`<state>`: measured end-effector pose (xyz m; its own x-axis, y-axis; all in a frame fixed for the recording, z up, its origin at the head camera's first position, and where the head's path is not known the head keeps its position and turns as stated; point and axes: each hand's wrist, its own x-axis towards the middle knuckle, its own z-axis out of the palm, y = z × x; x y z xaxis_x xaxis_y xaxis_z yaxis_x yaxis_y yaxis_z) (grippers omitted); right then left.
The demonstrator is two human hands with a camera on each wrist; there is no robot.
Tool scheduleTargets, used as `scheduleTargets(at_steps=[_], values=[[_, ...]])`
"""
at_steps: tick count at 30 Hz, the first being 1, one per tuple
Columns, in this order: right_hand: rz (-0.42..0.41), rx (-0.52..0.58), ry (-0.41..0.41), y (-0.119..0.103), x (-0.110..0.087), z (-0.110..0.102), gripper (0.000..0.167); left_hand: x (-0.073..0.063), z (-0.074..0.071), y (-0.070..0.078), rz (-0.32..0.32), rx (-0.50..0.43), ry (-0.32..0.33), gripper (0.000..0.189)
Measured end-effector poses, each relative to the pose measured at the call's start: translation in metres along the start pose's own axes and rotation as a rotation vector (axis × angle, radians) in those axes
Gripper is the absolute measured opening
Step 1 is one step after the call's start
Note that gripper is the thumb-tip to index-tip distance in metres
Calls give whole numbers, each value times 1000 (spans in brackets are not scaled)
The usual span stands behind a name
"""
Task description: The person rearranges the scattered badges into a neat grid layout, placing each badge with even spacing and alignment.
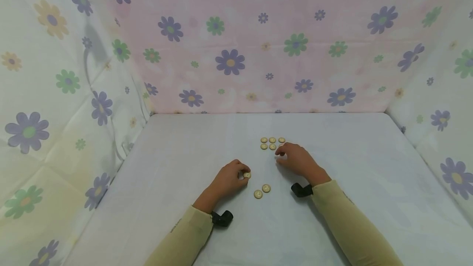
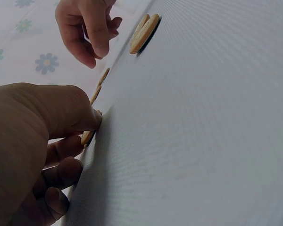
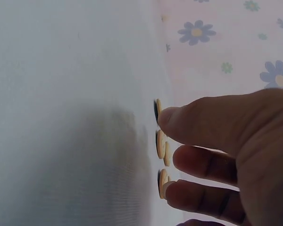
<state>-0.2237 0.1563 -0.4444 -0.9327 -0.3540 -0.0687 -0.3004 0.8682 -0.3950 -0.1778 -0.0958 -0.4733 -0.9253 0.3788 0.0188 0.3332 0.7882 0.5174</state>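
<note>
My left hand pinches a small round tan disc with a raised rim between thumb and fingers, low over the white table. Two like discs lie side by side to the right and nearer the front. Farther back, several more discs form two short rows. At the right end of the front row is my right hand, its thumb and fingers apart and loosely bent. A fingertip of it meets the edge of a disc in the right wrist view. The hand partly hides that end disc.
The white table reaches back to a pink flowered cloth. Flowered cloth also hangs along the left and right sides. A black wrist device sits at the left cuff, and another black device at the right one.
</note>
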Motion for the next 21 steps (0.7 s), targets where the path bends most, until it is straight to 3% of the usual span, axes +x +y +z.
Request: scheduleTargets(at_steps=[16, 21], values=[[-92, -16, -29, -17, -14, 7, 24, 0, -1, 0, -7, -5, -4, 19], [-160, -14, -27, -20, -19, 8, 21, 0, 0, -1, -13, -11, -6, 20]])
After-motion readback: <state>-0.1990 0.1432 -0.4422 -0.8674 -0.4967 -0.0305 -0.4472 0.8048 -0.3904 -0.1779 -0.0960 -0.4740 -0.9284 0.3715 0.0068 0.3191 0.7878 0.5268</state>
